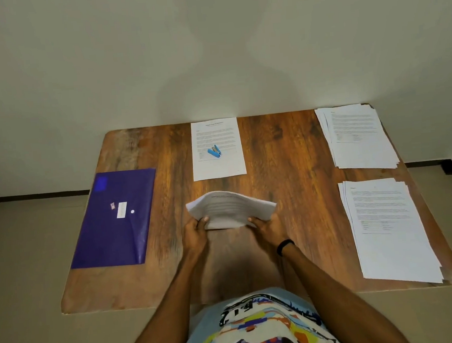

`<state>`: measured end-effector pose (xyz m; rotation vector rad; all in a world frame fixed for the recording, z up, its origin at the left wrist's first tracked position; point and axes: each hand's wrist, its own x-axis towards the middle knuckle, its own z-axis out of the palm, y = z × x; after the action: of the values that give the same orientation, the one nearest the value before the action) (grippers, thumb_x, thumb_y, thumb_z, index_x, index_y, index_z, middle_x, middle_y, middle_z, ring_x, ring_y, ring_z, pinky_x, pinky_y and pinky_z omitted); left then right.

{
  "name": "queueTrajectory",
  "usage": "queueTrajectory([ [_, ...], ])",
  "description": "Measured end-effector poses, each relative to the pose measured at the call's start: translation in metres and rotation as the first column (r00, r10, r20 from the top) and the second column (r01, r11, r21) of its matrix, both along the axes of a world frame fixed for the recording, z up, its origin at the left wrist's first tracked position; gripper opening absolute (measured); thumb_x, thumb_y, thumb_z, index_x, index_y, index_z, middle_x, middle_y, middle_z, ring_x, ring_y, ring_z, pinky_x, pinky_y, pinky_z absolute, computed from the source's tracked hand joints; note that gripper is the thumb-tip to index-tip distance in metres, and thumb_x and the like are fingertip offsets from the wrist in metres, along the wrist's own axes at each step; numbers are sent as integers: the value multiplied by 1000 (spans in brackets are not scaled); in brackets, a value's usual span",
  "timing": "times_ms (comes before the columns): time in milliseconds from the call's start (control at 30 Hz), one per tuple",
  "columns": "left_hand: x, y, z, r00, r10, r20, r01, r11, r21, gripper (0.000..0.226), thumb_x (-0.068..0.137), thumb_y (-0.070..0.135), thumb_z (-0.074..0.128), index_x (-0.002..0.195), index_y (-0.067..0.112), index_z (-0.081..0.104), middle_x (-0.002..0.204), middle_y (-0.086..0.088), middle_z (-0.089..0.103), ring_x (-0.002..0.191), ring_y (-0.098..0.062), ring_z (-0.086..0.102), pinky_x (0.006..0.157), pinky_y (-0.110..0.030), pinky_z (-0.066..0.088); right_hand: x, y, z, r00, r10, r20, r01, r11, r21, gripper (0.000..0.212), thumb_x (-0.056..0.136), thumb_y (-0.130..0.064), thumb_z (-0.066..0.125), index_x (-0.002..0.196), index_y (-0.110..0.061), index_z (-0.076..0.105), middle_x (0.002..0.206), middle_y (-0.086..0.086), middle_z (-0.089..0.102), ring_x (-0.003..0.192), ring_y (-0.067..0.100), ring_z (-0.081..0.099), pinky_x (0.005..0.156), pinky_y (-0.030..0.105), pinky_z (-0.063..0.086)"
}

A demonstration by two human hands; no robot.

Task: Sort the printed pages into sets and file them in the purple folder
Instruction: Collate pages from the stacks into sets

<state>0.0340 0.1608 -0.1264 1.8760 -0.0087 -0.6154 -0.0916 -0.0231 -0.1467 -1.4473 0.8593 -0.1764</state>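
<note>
**Both hands on a bowed bundle of pages**

My left hand (197,229) and right hand (267,226) each grip a near corner of the bundle of pages (230,209). My thumbs are on top and the fingers underneath are hidden. The sheets arch up over the middle of the table (285,153), and I cannot read their print. The purple folder (115,220) lies flat at the left edge, well apart, with bare wood between. A blue stapler (214,152) rests on a single page (216,134) at the far edge. The far stack (360,144) and near stack (392,239) crowd the right edge.
</note>
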Motion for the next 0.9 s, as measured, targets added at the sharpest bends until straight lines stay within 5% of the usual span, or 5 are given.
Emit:
queueTrajectory([
  [167,19,1,7,991,-133,12,132,990,53,29,95,33,65,117,14,68,105,0,72,100,-18,67,94,-44,55,7,-13,19,997,59,-57,-60,998,-7,28,88,-17,76,114,-12,70,110,2,74,96,11,71,80,25,59],
  [267,29,-2,48,972,-233,-17,231,970,-70,21,97,11,62,116,7,68,101,3,74,88,-8,72,80,-25,59,10,-31,36,979,197,-42,-197,980,19,37,85,-19,79,121,-19,70,116,-5,73,100,7,71,91,37,59],
  [367,58,3,64,919,-326,-220,261,924,-281,29,97,20,62,120,3,63,118,-16,70,108,-32,69,95,-50,54,11,-44,50,949,311,45,-312,917,249,52,84,-10,79,132,-17,61,130,1,67,116,22,66,99,50,53],
  [567,70,-15,84,778,-297,-553,-202,716,-668,48,107,43,34,127,14,66,134,-17,62,117,-36,63,98,-53,50,6,-46,61,846,478,235,-527,690,496,57,92,0,66,145,-10,46,145,15,54,130,40,54,104,58,45],
  [900,78,-22,61,731,-345,-589,-348,554,-756,27,109,38,34,112,19,54,134,-13,49,109,-35,65,68,-42,61,3,-29,65,891,406,205,-446,694,565,48,100,-9,57,146,-13,46,144,17,54,130,43,53,107,64,40],
])
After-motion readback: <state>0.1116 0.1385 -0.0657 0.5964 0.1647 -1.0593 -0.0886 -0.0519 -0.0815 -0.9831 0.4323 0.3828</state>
